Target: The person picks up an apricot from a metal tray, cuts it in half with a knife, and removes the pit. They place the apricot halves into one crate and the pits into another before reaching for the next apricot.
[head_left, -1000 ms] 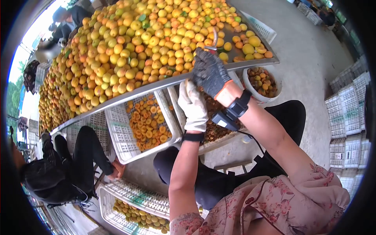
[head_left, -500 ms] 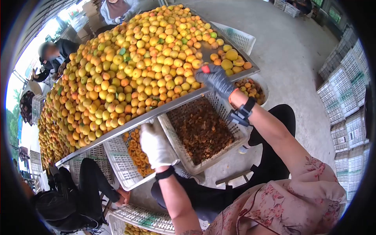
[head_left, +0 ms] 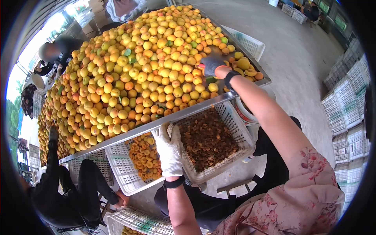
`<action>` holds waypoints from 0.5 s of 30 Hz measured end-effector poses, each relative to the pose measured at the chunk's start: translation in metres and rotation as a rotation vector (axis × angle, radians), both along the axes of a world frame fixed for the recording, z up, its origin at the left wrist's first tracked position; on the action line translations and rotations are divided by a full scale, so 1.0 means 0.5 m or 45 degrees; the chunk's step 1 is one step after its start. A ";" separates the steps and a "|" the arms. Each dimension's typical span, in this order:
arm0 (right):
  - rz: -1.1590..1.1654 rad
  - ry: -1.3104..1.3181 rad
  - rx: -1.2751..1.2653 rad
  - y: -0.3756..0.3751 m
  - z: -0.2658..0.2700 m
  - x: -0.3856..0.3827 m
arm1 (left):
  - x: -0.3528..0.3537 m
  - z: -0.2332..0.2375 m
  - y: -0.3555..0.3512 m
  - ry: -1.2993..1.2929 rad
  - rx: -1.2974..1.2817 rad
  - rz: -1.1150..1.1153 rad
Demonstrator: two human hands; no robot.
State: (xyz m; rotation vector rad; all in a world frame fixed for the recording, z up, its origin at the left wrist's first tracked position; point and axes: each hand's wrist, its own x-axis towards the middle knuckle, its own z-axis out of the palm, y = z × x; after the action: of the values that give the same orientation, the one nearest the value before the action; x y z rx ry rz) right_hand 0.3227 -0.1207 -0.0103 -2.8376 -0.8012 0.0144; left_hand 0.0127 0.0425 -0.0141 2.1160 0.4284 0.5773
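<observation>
Yellow-orange apricots (head_left: 129,74) lie heaped on a metal-edged table (head_left: 172,117). My right hand (head_left: 212,66), in a dark grey glove with a red fingertip, reaches over the right part of the heap; its fingers point down-left among the fruit and what they hold is hidden. My left hand (head_left: 168,147), in a white glove, is just below the table edge, fingers apart, nothing seen in it. It is between a white basket of split orange fruit (head_left: 145,156) and a basket of brown pits (head_left: 207,137).
A person in black (head_left: 66,196) sits at the left, an arm at the table. Two more people (head_left: 123,8) (head_left: 58,51) are at the far side. A bucket (head_left: 244,109) stands below the right corner. Stacked crates (head_left: 348,105) line the right side.
My right hand has moved up from the table edge, further over the fruit. My left hand has moved right, its fingers now spread. The view has shifted slightly.
</observation>
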 end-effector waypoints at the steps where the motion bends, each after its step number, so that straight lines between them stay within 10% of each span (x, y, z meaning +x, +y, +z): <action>1: -0.014 0.136 0.127 -0.011 0.008 -0.004 | 0.002 -0.009 0.001 -0.041 -0.165 -0.054; 6: -0.138 0.902 1.068 -0.062 0.120 -0.179 | 0.006 0.057 -0.051 -0.253 -1.203 -0.277; 9: 0.309 0.803 1.488 -0.058 0.094 -0.278 | 0.015 0.075 -0.078 -0.321 -1.554 -0.437; 15: 0.076 0.890 1.319 -0.027 0.107 -0.465 | -0.003 0.075 -0.094 -0.465 -1.712 -0.500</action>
State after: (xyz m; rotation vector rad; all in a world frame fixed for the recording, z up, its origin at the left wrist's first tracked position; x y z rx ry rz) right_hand 0.0904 -0.1344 0.0432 -1.6497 -0.4967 0.4326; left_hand 0.0110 -0.0046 0.0236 0.7404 0.0942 0.2703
